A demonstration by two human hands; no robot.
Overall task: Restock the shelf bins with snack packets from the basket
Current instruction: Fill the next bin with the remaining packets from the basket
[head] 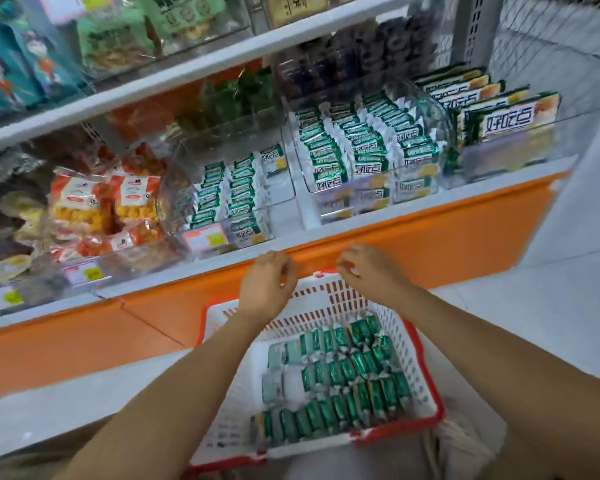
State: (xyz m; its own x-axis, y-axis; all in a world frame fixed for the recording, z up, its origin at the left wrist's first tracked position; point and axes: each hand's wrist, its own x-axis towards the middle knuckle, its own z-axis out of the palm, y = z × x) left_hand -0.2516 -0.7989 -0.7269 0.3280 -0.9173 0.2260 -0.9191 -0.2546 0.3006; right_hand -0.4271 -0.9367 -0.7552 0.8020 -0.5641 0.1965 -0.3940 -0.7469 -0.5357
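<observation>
Over the far rim of the white slotted plastic basket with red trim [329, 299], I see both hands hovering, just below the white shelf edge [361, 225] and its orange base panel [447, 244]. Left hand [267, 284]: fingers [284, 271] loosely curled, gripping nothing I can see. Right hand [369, 271]: same, fingers [349, 266] loosely curled, no packet in them.

Small green-and-silver foil snack packets [347, 379] lie in rows on the basket floor, mostly toward its right side.

On the shelf, the left clear plastic bin [243, 140] holds matching green packets [229, 192] and is partly filled. The middle clear bin [361, 199] is packed fuller. The right clear bin [520, 157] holds larger green packs [506, 116] standing on edge. Orange-and-clear snack bags [101, 202] sit left of the bins.
</observation>
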